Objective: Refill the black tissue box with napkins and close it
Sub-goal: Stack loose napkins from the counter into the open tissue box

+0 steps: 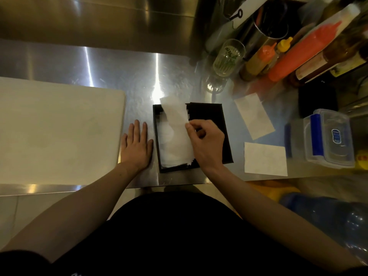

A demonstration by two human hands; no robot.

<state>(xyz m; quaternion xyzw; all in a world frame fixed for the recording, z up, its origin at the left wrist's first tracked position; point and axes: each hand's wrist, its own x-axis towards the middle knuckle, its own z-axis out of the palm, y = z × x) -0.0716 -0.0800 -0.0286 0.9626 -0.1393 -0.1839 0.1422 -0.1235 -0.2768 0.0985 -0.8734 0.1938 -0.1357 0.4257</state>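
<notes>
The black tissue box (156,136) lies open on the steel counter near its front edge, with white napkins (171,148) inside. Its black lid (209,114) lies flat just right of it, partly under my right hand. My right hand (205,142) pinches the right edge of a white napkin (175,114) that stands up out of the box and reaches past its far rim. My left hand (137,146) rests flat on the counter, fingers straight, just left of the box.
A white cutting board (55,132) covers the counter's left. Two loose napkins (253,116) (265,159) lie to the right, beside a clear plastic container (330,140) with a blue clip. A glass (228,56), sauce bottles (298,54) and a metal cup stand at the back right.
</notes>
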